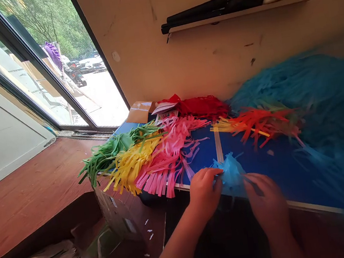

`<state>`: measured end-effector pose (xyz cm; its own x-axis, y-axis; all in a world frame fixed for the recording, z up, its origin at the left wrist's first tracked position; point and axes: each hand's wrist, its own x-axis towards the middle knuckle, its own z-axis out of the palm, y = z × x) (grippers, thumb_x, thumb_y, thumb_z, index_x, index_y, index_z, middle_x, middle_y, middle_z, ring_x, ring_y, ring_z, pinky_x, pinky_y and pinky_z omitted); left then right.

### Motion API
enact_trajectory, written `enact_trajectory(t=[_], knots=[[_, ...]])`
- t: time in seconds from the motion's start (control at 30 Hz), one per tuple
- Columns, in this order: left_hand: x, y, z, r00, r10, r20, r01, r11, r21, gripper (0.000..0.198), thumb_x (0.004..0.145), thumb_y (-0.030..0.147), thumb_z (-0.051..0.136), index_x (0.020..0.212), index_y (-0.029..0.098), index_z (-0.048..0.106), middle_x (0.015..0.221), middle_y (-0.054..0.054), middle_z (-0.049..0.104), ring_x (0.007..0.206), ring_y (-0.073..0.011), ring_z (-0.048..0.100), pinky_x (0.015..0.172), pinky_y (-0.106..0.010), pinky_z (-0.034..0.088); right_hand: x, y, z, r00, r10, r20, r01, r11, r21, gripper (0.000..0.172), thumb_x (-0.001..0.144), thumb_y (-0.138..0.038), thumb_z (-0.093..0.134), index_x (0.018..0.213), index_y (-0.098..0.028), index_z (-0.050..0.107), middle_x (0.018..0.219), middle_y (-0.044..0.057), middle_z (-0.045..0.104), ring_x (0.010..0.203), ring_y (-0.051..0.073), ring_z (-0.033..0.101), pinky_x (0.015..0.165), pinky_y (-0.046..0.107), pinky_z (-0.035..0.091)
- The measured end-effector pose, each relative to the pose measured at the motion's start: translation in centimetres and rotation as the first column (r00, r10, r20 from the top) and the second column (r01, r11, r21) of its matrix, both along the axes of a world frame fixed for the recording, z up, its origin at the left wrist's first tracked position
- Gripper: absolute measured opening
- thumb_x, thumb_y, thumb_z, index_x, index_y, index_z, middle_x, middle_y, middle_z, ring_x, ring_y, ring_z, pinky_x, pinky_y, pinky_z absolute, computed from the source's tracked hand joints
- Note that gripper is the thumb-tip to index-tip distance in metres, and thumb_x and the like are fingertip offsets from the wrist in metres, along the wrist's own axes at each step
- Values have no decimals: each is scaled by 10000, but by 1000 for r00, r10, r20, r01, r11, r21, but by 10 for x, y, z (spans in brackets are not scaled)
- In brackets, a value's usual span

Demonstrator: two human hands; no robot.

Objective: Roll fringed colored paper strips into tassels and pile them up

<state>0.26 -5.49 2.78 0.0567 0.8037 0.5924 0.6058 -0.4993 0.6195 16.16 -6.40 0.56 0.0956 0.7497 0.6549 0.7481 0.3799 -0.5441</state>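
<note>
A light-blue tissue-paper tassel (230,170) is gathered between my two hands over the front edge of the blue table (205,152). My left hand (206,190) pinches its left side with thumb and fingers. On the other side, my right hand (265,199) has its fingers closed at the tassel's right edge, slightly blurred. To the left lie fringed paper tassels in pink (174,145), yellow (138,159) and green (119,146). Orange-red tassels (261,123) rest beyond my right hand.
Blue fringe (323,96) heaps up at the right. Red paper (202,106) and a brown envelope (140,112) lie by the wall. An open cardboard box (118,212) with plastic wrap stands on the floor at the left. A shelf (248,10) juts from the wall above.
</note>
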Motion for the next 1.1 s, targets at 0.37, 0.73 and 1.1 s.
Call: enact_trajectory(t=[0.37,0.73,1.1], knots=[[-8,13,-9,908,80,-411,30,967,255,194,873,204,421,957,182,594,874,-43,674,747,-173,584,667,-312,418,15,5,4,1000,-28,-4,28,1000,0,320,832,-446,462,834,-197,663,840,75,664,812,231,604,749,381,454],[-17,20,-27,874,132,-468,-49,981,186,170,828,217,484,954,182,593,863,-50,665,752,-175,578,667,-310,421,23,10,3,1000,-14,-24,14,1000,-14,358,784,-527,458,790,-220,643,775,89,658,715,255,607,566,367,456],[-62,32,-8,834,366,-414,-338,930,140,184,828,163,487,964,217,598,926,-35,663,873,-196,592,778,-321,434,23,11,3,998,-60,5,61,997,-54,409,810,-546,434,817,-206,662,812,81,661,750,236,603,622,361,454]])
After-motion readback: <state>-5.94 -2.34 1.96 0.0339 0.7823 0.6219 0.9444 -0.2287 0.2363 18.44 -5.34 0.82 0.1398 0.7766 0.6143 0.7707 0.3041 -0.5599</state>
